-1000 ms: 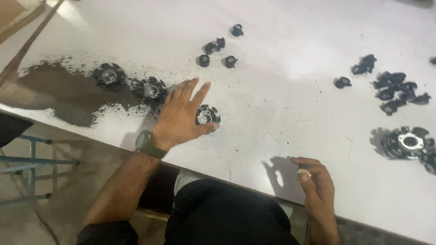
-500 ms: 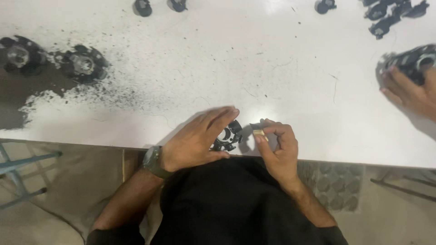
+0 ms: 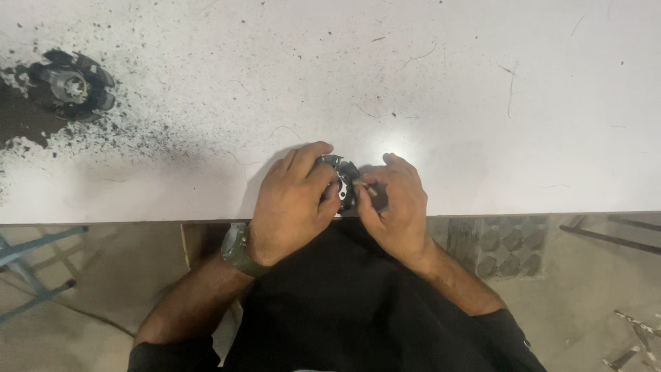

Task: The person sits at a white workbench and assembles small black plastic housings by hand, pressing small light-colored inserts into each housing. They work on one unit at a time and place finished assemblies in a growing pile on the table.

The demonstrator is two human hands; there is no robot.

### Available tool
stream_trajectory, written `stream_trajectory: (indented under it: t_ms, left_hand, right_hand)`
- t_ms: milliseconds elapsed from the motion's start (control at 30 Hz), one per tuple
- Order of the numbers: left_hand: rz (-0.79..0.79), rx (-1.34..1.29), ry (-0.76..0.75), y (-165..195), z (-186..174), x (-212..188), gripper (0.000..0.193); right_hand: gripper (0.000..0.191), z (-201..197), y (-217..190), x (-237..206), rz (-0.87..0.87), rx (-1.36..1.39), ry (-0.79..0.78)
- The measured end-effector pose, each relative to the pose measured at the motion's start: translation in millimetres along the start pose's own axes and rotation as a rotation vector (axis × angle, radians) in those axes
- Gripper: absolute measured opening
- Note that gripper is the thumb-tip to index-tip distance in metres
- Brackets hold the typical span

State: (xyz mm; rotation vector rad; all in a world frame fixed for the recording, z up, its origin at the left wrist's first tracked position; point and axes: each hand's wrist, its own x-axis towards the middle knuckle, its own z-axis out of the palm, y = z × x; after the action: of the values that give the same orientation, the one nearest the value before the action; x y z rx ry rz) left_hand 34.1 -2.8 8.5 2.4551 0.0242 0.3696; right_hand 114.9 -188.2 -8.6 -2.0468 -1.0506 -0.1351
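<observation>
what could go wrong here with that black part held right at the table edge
The round black part sits between the left hand and right hand right at the table edge; a slip could drop it off the table. The dark grit spread over the white top may get onto the fingers and weaken the grip.

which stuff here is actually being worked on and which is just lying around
In hand:
- left hand
- right hand
- round black metal part held between them at the table edge

Lying about:
- second black part, far left
- dark powder around it
</observation>
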Motion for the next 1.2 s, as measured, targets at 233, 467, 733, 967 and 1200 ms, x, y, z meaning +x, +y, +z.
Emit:
stream_trajectory:
  t_ms: [233, 467, 733, 967, 1200]
  left_hand:
    - [-0.036, -0.045, 0.087, 3.1, 7.2, -3.9, 0.018]
    - [-0.042, -0.100, 0.175, 3.4, 16.3, -12.4, 0.020]
    - [0.000, -0.079, 0.204, 3.2, 15.2, -11.3, 0.021]
    - [-0.030, -0.121, 0.170, 6.7, 22.2, -11.9, 0.020]
    - [-0.095, -0.166, 0.188, 2.7, 29.3, -13.3, 0.016]
  right_hand:
    - [0.028, -3.0, -3.5, -6.6, -0.077, 0.066, 0.037]
    - [0.028, 1.1, -1.5, -9.5, -0.095, -0.001, 0.047]
    - [0.023, -4.3, -5.9, 4.0, -0.098, -0.015, 0.012]
    - [0.024, -11.8, -5.9, 11.1, -0.057, 0.041, -0.047]
    - [0.024, -12.7, -5.8, 10.3, -0.040, 0.052, -0.069]
